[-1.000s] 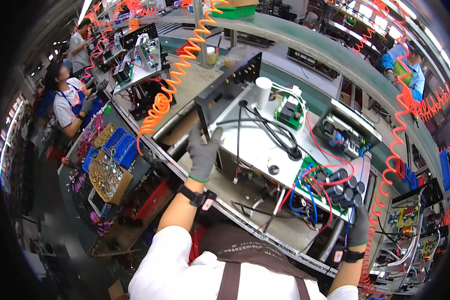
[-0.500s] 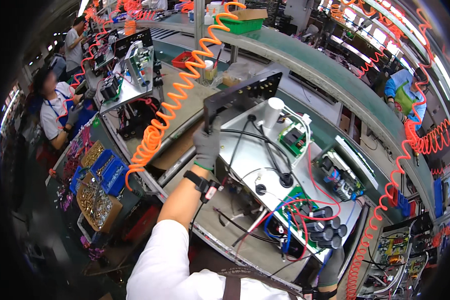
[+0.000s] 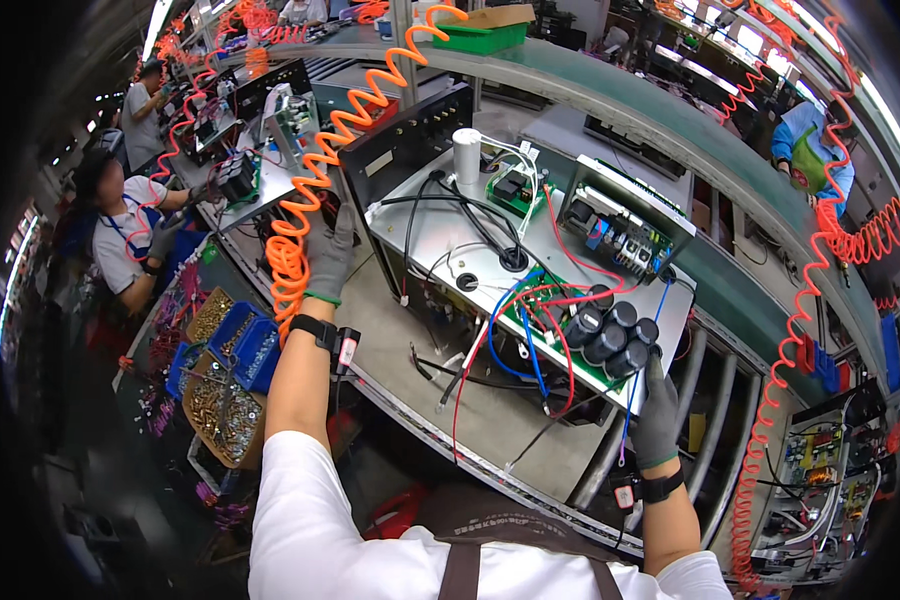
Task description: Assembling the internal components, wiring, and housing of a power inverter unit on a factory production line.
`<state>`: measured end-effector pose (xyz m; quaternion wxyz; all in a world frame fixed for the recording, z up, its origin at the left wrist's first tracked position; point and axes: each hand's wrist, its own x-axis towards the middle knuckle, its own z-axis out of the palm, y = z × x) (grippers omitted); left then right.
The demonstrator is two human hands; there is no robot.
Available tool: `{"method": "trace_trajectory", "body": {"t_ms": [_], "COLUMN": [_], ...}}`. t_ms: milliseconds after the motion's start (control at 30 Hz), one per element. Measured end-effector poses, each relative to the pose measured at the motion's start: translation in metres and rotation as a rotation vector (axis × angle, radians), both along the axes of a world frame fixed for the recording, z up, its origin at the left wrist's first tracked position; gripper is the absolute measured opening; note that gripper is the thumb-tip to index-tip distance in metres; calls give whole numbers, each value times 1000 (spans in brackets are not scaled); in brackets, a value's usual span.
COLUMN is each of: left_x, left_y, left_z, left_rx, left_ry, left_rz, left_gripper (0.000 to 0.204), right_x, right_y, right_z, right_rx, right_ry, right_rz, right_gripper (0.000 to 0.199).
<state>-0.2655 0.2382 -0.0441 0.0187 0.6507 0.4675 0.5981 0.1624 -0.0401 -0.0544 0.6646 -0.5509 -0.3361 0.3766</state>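
Note:
A metal chassis (image 3: 425, 235) lies in front of me, with a black panel (image 3: 407, 143) upright along its far left side. On it are a white cylinder (image 3: 466, 157), an upright circuit board assembly (image 3: 625, 222), several black capacitors (image 3: 604, 343) and loose red, blue and black wires. My gloved left hand (image 3: 328, 258) is at the panel's left side, fingers stretched upward, partly behind an orange coiled hose (image 3: 288, 265). At the chassis's right edge, beside the capacitors, my gloved right hand (image 3: 657, 412) grips the edge; some of its fingers are hidden.
Metal rollers (image 3: 708, 425) run along the right of the chassis. Blue bins (image 3: 245, 340) and a cardboard tray of screws (image 3: 222, 410) stand at the left. A co-worker (image 3: 130, 235) handles another unit at the far left. A red coiled hose (image 3: 770, 420) hangs at the right.
The chassis has shifted left in view and turned, with both hands moving along. More rollers show at its right. My right hand has come further into view at the chassis edge.

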Motion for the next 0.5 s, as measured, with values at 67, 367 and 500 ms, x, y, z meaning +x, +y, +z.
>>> {"method": "trace_trajectory", "body": {"t_ms": [67, 367, 500], "left_x": [-10, 65, 99], "left_y": [-11, -97, -109], "left_z": [22, 61, 33], "left_rx": [46, 53, -201], "left_ry": [39, -105, -431], "left_rz": [156, -101, -248], "left_gripper": [65, 64, 51], "right_x": [-8, -2, 7], "right_y": [8, 9, -12], "right_z": [-2, -6, -3], "right_rx": [10, -148, -216], "right_ry": [-5, -15, 8], "right_rz": [4, -10, 67], "right_gripper": [40, 44, 41]}}
